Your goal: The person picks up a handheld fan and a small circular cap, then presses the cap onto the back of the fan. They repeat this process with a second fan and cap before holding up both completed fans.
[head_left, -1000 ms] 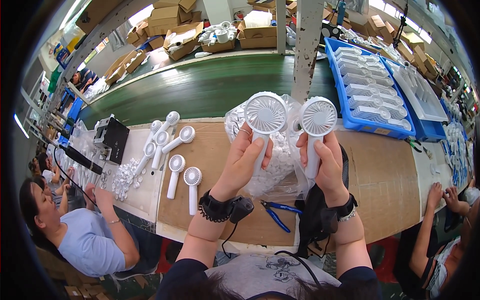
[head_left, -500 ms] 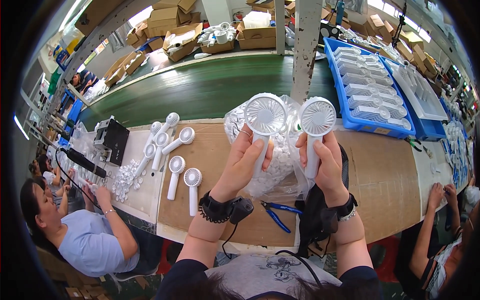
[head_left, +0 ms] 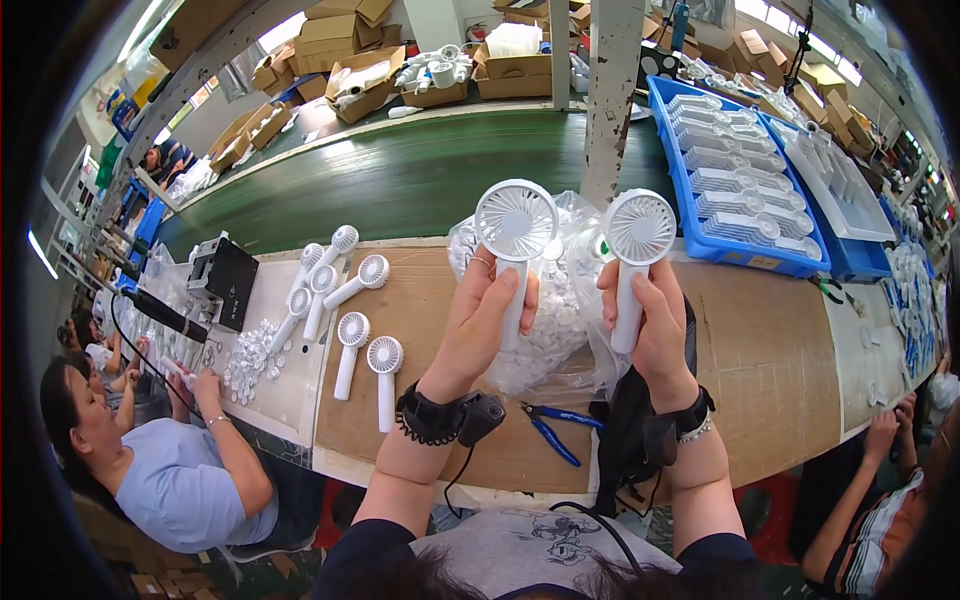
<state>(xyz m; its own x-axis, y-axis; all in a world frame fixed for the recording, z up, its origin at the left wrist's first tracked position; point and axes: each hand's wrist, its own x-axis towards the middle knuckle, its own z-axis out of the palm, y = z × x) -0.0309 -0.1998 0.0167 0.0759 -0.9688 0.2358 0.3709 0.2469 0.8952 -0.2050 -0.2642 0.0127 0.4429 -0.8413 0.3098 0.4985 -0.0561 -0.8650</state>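
Near frame centre, both hands (head_left: 482,312) (head_left: 655,318) hold white fans (head_left: 517,222) (head_left: 640,230) by the handles (head_left: 625,312), surest grip, I'd judge, on light, stiff plastic.

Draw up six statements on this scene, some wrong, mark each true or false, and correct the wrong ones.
1. The left hand holds a fan. True.
2. The right hand holds another fan. True.
3. The two held fans touch. False: a gap separates them.
4. Blue pliers lie on the cardboard. True.
5. Both held fans are black. False: both are white.
6. No more fans are in view. False: several lie left of the hands.
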